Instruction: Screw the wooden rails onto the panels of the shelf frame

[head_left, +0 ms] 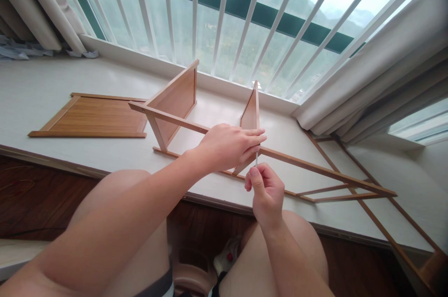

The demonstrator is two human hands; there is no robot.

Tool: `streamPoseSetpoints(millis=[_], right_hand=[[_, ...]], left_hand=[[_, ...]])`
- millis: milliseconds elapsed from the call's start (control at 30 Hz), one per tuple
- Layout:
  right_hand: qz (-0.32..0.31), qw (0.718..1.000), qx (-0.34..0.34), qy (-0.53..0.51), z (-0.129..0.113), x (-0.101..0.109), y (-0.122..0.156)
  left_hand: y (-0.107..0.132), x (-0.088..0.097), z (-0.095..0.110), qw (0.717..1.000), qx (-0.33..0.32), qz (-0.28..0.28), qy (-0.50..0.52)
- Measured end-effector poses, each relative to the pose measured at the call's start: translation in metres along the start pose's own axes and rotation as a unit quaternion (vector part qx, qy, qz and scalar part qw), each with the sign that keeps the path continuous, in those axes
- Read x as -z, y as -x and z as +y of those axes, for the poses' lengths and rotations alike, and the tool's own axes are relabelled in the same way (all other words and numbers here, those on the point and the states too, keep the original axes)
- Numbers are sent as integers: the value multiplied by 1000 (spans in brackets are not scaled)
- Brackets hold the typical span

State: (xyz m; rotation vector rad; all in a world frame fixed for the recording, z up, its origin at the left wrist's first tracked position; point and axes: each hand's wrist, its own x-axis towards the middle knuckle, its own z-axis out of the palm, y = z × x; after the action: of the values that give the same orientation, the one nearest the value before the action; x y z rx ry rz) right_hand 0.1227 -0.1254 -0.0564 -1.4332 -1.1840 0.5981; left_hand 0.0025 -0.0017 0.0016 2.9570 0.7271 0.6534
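I see my left hand [229, 148] closed over the top rail of the wooden frame [315, 166], which stands on the white surface [42, 87]. Just under that rail, my right hand [266, 192] pinches a thin metal tool [256, 158] upright. 1 flat panel [91, 117] lies left of the frame.

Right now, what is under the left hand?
The left hand lies over the wooden rail. Just below, the right hand pinches a thin metal tool pointing up at it. The tool's tip and whatever it meets are covered by the fingers.
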Motion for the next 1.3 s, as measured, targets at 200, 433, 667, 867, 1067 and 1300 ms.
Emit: streamPoseSetpoints(millis=[200, 433, 667, 867, 1067, 1300], right_hand=[[-4, 995, -34, -96, 1, -3, -2], [-43, 954, -104, -278, -1, -7, -3], [-87, 921, -150, -348, -3, -5, -1], [-127, 875, -179, -432, -3, -11, 3], [-113, 868, -168, -453, -3, -13, 5], [-154, 863, -142, -460, -4, -20, 18]], left_hand=[[0, 1, 1, 1000, 3, -3, 0], [0, 1, 0, 1000, 1, -1, -1], [-1, 1, 1, 1000, 1, -3, -4], [-1, -1, -1, 1000, -5, 5, -9], [0, -1, -2, 1000, -9, 0, -10], [0, -1, -2, 1000, -14, 7, -12]])
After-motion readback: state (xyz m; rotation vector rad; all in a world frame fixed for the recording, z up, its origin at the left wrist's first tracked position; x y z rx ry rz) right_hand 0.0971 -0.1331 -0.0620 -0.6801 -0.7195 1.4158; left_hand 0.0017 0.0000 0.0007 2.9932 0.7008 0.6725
